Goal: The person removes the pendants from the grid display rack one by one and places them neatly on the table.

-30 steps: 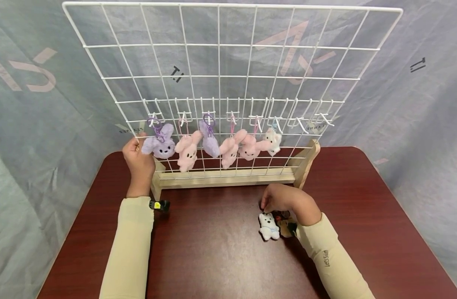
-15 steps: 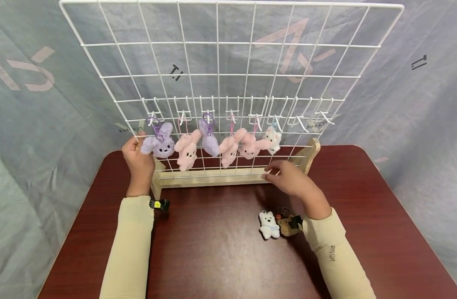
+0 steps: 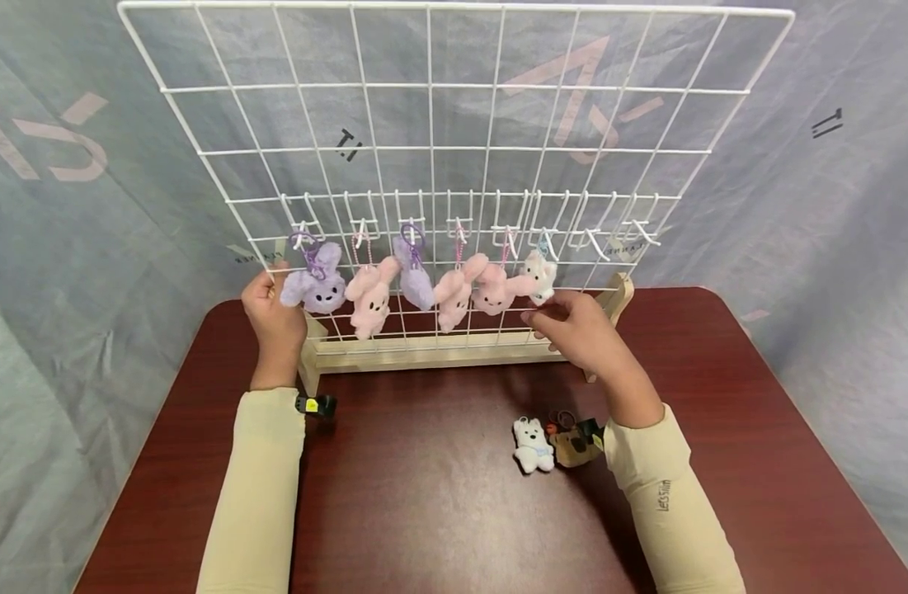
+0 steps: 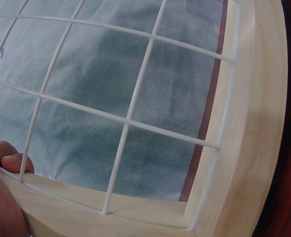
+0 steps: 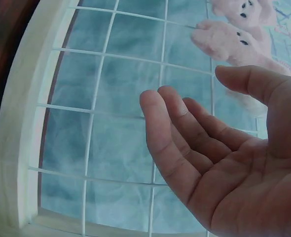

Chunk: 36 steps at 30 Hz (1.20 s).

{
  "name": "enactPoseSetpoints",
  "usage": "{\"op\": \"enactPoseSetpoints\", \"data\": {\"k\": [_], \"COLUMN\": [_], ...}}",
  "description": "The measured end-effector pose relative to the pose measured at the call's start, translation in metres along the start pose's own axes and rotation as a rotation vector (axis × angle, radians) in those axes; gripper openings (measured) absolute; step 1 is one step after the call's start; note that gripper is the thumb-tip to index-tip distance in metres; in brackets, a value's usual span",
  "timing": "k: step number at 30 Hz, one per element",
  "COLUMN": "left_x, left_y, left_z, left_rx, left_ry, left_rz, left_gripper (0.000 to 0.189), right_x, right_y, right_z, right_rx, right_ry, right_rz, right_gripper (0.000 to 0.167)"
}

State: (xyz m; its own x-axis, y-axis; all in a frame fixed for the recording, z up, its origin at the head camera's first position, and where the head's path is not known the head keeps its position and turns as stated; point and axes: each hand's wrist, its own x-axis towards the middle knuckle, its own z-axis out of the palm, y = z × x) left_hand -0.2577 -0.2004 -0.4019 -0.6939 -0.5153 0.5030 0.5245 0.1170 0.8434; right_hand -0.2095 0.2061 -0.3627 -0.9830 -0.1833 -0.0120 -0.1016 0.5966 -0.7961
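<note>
Grey sheeting (image 3: 454, 115) hangs behind a dark red table (image 3: 424, 495). Far left, the left hand (image 3: 274, 305) grips the edge of the rack (image 3: 454, 356), seemingly to steady it. Bunnies (image 3: 454, 301) dangle from the hooks (image 3: 598, 247), one apiece, perhaps so each shows. Next along, the white charm (image 3: 540, 274) hangs by its blue strap (image 3: 546, 246), ears up, long axis nearly upright. Just by its lower end, the right hand (image 3: 581, 327) is empty, loosely bent fingers apart from the thumb; whether it touches, I can't tell.
</note>
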Motion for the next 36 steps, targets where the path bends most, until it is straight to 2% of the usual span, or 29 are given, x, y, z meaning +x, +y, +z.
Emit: {"op": "enactPoseSetpoints", "data": {"k": [6, 11, 18, 22, 29, 33, 36], "left_x": [-0.006, -0.008, -0.008, -0.008, -0.008, -0.004, 0.0], "left_y": [0.025, 0.028, 0.026, 0.026, 0.026, 0.013, -0.001], "left_z": [0.005, 0.007, 0.006, 0.005, 0.006, 0.005, 0.001], "left_rx": [-0.005, -0.012, 0.005, -0.002, 0.001, -0.007, -0.013], "left_ry": [0.0, 0.005, -0.021, -0.017, -0.009, -0.002, 0.01], "left_rz": [-0.002, 0.011, 0.007, -0.004, 0.008, 0.0, -0.011], "left_gripper": [0.052, 0.052, 0.054, 0.052, 0.053, 0.053, 0.053], "right_x": [0.0, -0.001, 0.0, 0.0, -0.002, -0.003, -0.004], "right_y": [-0.007, -0.015, -0.025, -0.03, -0.033, -0.034, -0.035], "right_z": [-0.002, -0.002, -0.002, 0.0, 0.001, 0.003, 0.004], "right_rx": [0.037, 0.072, 0.103, 0.082, 0.056, 0.113, 0.228], "right_ry": [0.017, 0.06, 0.141, 0.198, 0.233, 0.284, 0.314], "right_rz": [-0.006, 0.003, -0.011, -0.037, -0.016, -0.071, -0.128], "right_gripper": [0.027, 0.031, 0.032, 0.029, 0.036, 0.028, 0.025]}}
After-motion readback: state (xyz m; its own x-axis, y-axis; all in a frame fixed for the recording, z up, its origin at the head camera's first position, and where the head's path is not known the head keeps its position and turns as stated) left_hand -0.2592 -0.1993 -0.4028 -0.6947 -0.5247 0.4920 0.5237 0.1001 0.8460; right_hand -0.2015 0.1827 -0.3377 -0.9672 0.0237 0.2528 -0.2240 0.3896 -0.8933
